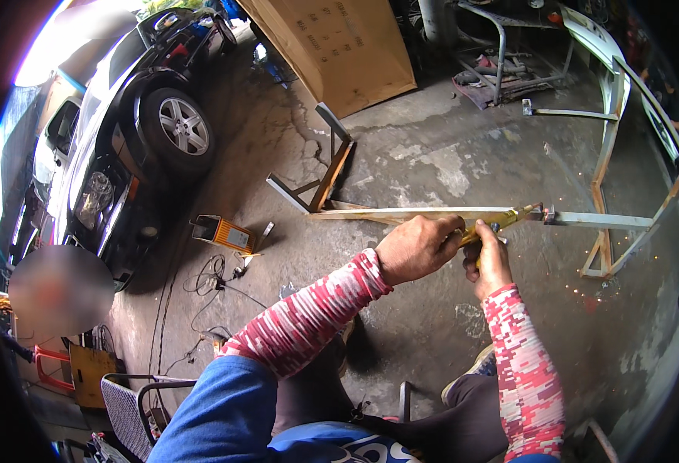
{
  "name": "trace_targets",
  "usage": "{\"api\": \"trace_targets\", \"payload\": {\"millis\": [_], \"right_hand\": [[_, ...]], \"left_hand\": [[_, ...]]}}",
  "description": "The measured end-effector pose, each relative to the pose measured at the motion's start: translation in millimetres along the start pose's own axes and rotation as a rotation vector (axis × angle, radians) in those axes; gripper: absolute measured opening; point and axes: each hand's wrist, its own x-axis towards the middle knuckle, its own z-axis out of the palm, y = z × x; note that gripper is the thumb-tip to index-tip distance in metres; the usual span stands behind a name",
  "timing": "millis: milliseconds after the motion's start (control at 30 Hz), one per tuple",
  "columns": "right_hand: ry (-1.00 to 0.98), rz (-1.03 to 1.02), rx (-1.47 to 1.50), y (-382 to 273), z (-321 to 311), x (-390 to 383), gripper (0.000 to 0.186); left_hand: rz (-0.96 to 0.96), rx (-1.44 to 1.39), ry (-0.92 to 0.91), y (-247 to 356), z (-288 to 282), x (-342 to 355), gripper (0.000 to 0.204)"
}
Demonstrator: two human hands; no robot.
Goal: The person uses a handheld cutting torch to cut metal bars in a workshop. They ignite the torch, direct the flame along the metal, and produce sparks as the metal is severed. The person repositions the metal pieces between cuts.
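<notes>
My left hand (424, 243) and my right hand (492, 262) are closed on a yellow power tool (513, 220), which looks like a grinder; fingers and frame partly hide it. Its far end is at a long metal frame bar (386, 213), close to a joint with a greyer bar (602, 220) that runs right. Small orange sparks scatter over the concrete floor (417, 324) to the right. An upright metal frame piece (609, 154) stands beyond on the right, and an angled bracket (332, 170) is at the bar's left end.
A black car (123, 193) is at the left, near a blurred area. An orange box (231, 235) and tangled cables (214, 282) lie on the floor. A mesh chair (127, 409) is at lower left. A large cardboard sheet (332, 46) and a metal rack (498, 62) are at the back.
</notes>
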Motion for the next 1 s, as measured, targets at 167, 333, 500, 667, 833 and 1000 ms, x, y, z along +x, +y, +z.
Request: {"api": "trace_targets", "payload": {"millis": [167,333,500,667,833,1000], "right_hand": [[0.021,0.020,-0.026,-1.4,-4.7,-3.3,0.039],[-0.048,-0.012,-0.011,7.8,-9.8,7.0,0.039],[-0.142,-0.048,0.042,21.3,-11.9,15.5,0.042],[-0.101,-0.147,-0.037,18.9,-9.9,-1.8,0.044],[-0.016,-0.152,-0.252,25.6,-20.6,-10.7,0.055],[0.068,-0.247,-0.488,55.3,-40.2,-0.2,0.062]], "left_hand": [[0.022,0.052,0.008,1.1,7.3,-6.0,0.027],[-0.001,0.121,-0.040,2.8,13.7,-4.6,0.029],[0.002,0.059,0.039,22.6,17.3,-12.6,0.028],[-0.020,0.090,0.099,45.5,21.4,-25.0,0.025],[-0.060,0.157,0.137,61.4,37.4,-59.5,0.023],[-0.111,0.170,0.147,57.1,70.3,-85.8,0.029]]}}
